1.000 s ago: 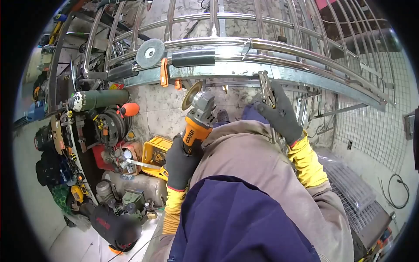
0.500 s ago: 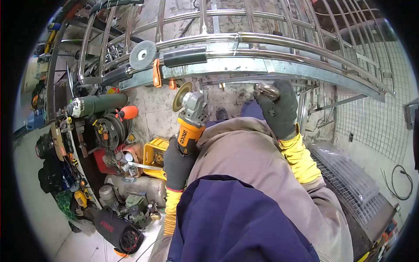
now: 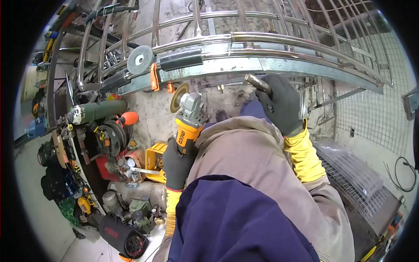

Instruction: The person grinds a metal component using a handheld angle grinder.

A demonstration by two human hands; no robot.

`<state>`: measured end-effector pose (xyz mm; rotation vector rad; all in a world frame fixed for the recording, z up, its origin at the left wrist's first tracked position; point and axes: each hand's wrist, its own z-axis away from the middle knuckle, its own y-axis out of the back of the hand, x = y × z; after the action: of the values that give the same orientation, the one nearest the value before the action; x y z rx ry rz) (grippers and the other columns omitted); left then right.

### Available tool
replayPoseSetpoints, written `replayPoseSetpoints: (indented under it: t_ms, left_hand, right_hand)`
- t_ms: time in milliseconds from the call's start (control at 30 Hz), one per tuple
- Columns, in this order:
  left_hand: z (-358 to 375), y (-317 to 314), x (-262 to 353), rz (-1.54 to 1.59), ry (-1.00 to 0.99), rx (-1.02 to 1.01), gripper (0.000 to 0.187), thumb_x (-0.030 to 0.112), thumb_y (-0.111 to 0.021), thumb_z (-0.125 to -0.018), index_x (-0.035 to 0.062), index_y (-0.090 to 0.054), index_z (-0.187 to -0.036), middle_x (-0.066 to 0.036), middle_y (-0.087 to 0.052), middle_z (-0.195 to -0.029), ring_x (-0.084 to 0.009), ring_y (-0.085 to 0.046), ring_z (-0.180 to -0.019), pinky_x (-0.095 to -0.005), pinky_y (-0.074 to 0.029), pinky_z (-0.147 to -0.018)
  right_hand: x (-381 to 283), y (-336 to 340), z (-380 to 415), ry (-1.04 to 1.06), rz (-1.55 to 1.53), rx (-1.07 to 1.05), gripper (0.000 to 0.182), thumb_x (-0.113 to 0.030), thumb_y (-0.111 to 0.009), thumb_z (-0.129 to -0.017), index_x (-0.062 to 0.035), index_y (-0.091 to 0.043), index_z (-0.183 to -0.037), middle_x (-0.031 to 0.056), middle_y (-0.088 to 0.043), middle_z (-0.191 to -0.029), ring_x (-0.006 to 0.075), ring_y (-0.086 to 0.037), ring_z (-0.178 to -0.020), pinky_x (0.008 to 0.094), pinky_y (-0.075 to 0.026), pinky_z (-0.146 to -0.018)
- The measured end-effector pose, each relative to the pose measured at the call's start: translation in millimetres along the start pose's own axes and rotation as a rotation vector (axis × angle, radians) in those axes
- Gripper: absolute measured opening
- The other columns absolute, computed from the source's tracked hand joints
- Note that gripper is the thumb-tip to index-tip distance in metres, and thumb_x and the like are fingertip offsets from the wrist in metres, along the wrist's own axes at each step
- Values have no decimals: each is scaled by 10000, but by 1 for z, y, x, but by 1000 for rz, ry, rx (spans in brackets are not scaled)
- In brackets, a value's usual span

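My left hand point(image 3: 178, 165), in a dark grey glove, is closed round the yellow-orange body of an angle grinder point(image 3: 188, 124). The grinder points away from me, and a brown disc is fitted at its head. My right hand point(image 3: 283, 104), gloved alike, grips a short shiny metal tube piece point(image 3: 259, 84); one end sticks out to the left past the fingers. Both hands are apart, either side of my lap. Beyond them, a polished metal tube railing point(image 3: 297, 43) lies on a grey steel beam point(image 3: 231, 66).
A grey abrasive disc point(image 3: 139, 60) and an orange clamp point(image 3: 154, 77) sit at the beam's left part. On the left are a green gas cylinder point(image 3: 99, 111), a yellow crate point(image 3: 153, 153) and an air compressor point(image 3: 146, 192). Wire mesh panels point(image 3: 349, 168) lie at right.
My right hand has turned and shifted slightly right, so the metal tube piece now shows more of its length, pointing up and left. My left hand with the grinder has barely moved.
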<state>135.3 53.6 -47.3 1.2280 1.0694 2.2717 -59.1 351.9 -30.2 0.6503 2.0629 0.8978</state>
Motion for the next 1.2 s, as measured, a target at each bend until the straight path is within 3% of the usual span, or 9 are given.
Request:
replayPoseSetpoints:
  t_ms: [67,200,267,300,367,467,800,1067,1200]
  left_hand:
    - [-1,-1,-5,10,0,-12,456,234,-915,-816,12,-621,-1084,-215,-758,-934,-407,-766,-886,-457,-564,-747]
    - [-1,-4,-4,36,-77,24,407,296,-882,-846,41,-637,-1047,-209,-758,-892,-434,-762,-856,-493,-573,-715]
    - [-1,-5,-2,35,-76,17,399,294,-877,-848,43,-639,-1046,-207,-759,-890,-431,-763,-854,-492,-574,-715]
    - [0,-5,-2,41,-59,19,394,293,-875,-850,43,-639,-1042,-206,-760,-888,-430,-764,-854,-491,-576,-717]
    - [1,-6,-1,53,-44,23,389,292,-872,-851,44,-639,-1039,-205,-761,-886,-429,-764,-854,-489,-577,-719]
    - [2,-6,-1,17,-12,14,385,293,-871,-850,45,-636,-1028,-203,-761,-888,-428,-765,-854,-484,-580,-721]
    - [1,-5,1,-4,-6,24,419,300,-893,-835,44,-621,-1025,-208,-746,-883,-444,-752,-852,-495,-574,-721]
    - [1,-6,-3,31,-37,29,435,306,-908,-823,38,-627,-1019,-213,-745,-884,-442,-752,-853,-495,-572,-720]
    - [0,-9,-8,39,-56,28,442,303,-912,-819,35,-625,-1021,-216,-745,-886,-446,-752,-850,-496,-574,-719]
  right_hand:
    - [-3,-1,0,-326,-118,-345,333,-191,-770,-954,-58,-648,-1233,192,-684,-1044,413,-671,-955,471,-539,-805]
    - [-2,-18,2,-388,-467,-389,446,-242,-761,-979,-52,-635,-1363,180,-719,-1128,333,-710,-1047,413,-550,-848]
    - [-2,-26,2,-359,-667,-364,624,-172,-767,-976,-61,-551,-1551,122,-755,-1272,268,-758,-1103,414,-596,-936]
    - [-1,-32,4,-354,-664,-367,624,-172,-767,-976,-61,-551,-1551,122,-755,-1272,268,-758,-1103,414,-596,-936]
    - [-1,-40,10,-561,-1156,-311,675,-169,-773,-990,-62,-507,-1602,85,-733,-1314,208,-744,-1130,376,-606,-991]
    - [0,-36,9,-670,-1329,-322,626,-113,-730,-1018,-53,-509,-1600,83,-716,-1326,215,-743,-1130,363,-617,-985]
    - [7,-28,9,-634,-1359,-356,596,-43,-700,-1018,-53,-519,-1586,92,-732,-1261,203,-743,-1094,357,-623,-927]
    - [16,-32,21,-503,-1452,-357,627,-57,-718,-1023,-53,-501,-1611,105,-680,-1399,230,-709,-1239,410,-605,-1083]
    - [26,-40,24,-383,-1449,-346,620,-71,-740,-1029,-50,-507,-1603,111,-679,-1404,239,-706,-1258,429,-608,-1093]
